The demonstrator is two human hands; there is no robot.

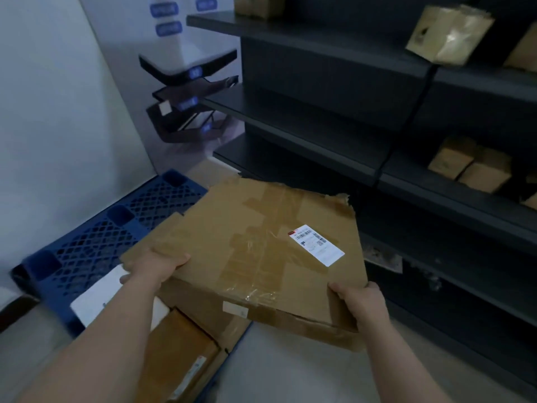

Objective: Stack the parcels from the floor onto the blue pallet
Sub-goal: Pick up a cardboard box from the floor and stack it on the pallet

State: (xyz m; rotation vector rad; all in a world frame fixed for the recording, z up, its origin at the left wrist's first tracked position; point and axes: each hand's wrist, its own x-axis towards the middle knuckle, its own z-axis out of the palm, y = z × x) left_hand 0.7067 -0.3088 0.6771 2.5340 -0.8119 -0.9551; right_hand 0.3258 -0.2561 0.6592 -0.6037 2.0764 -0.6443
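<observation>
1. While the flat parcel [261,245] was over the near end of the blue pallet [96,237], both hands had it by its near side, one towards each corner, probably because a wide, thin carton tips or bends if it is carried from one point.
2. The left hand [157,267] had its grip closed over the near-left edge, with the fingers lying on the top face and the thumb below it.
3. The right hand [360,301] had its grip pinching the near-right corner, with the thumb on top. The fingers were hidden underneath, presumably taking the weight.
4. The parcel was held with its label [316,245] and taped seam facing up. Its torn far flaps pointed at the dark shelving [319,112]. That attitude suited laying it flat as a broad layer.
5. Below it on the pallet lay a white parcel [98,298] and a brown parcel [180,353], close beside each other. The carried one overlapped both. Whether its underside already touched them could not be told.
6. Bare blue grid showed to the left, near the wall [58,112], so the stack appeared to be only partly built.
7. By my judgement, the next move called for lowering the far edge level and squaring it over the lower parcels. The ragged flaps could snag, and an overhang towards the shelving might let it slide.
</observation>
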